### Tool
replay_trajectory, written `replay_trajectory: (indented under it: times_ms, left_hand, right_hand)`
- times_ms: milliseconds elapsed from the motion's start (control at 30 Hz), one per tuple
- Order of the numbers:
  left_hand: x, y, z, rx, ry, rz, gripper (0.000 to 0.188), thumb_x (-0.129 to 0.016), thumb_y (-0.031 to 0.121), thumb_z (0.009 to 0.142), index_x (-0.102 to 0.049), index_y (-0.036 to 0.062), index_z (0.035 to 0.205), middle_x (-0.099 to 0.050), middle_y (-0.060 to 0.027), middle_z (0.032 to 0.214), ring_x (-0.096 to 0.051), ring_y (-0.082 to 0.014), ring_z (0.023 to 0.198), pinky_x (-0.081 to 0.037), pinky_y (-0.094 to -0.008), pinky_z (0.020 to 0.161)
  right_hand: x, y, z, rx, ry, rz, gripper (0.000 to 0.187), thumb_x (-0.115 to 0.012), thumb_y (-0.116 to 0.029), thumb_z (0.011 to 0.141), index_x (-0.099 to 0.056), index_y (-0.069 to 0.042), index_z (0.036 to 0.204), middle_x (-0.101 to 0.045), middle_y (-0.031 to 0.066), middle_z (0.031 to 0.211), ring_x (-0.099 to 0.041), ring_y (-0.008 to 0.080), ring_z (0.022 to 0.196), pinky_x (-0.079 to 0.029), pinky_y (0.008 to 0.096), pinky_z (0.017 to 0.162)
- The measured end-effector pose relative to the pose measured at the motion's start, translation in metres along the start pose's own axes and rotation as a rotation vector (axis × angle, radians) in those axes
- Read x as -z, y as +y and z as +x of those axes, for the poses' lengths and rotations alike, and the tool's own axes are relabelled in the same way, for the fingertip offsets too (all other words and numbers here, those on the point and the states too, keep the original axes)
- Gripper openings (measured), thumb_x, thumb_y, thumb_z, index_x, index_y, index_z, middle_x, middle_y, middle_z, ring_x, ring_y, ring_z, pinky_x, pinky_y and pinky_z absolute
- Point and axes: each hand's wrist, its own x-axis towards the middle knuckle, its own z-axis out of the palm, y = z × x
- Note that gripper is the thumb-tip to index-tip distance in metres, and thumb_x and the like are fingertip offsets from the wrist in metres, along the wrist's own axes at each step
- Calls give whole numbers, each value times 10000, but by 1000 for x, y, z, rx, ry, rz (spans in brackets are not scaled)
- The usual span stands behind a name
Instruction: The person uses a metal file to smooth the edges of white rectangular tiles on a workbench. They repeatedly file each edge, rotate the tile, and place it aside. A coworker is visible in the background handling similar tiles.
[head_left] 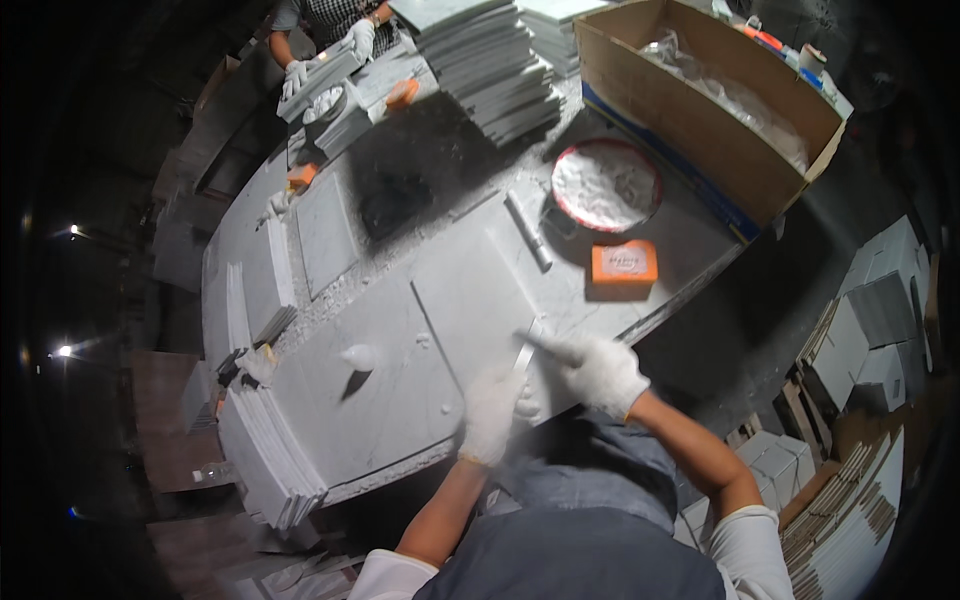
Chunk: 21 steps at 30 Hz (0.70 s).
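Note:
Both my hands wear white knitted gloves and meet low over a pale marble-look slab (470,290) on the worktable. My right hand (604,375) is closed round a thin scraper (537,343), pointing left toward my other hand. My left hand (490,412) has its fingers bent beside a narrow, bright-edged strip (525,356); blur hides exactly what it grips. Lumps of white paste (527,404) show just right of it. A white dab (357,357) sits on the neighbouring slab (345,400). Beyond my right hand lies an orange box (624,264).
A red-rimmed basin of white paste (606,186) stands near a metal tube (528,230). Behind are a large cardboard box (700,110) and a tall tile stack (485,65). Tiles lean along the left edge (270,450). A co-worker's gloved hands (358,40) work at the far left.

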Motion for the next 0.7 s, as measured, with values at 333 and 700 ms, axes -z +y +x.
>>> replay_trajectory:
  times_ms: [333, 700]
  left_hand:
    - [20, -28, 12, -1069, 445, 1317, 137, -737, 157, 870, -748, 94, 990, -677, -117, 816, -664, -322, 697, -520, -429, 629]
    - [20, -31, 10, -1248, 464, 1410, 218, -747, 326, 848, -755, 173, 1002, -635, -58, 787, -611, -298, 671, -450, -442, 579]
  right_hand:
    - [-2, 6, 1, -2, 238, 222, 350, -621, -141, 954, -707, -192, 1289, -732, 142, 1050, -722, 257, 928, -560, 331, 829]
    - [-6, 2, -14, -10, -31, 49, 340, -545, -238, 1001, -698, -297, 1298, -730, 136, 981, -702, 305, 858, -562, 403, 771]
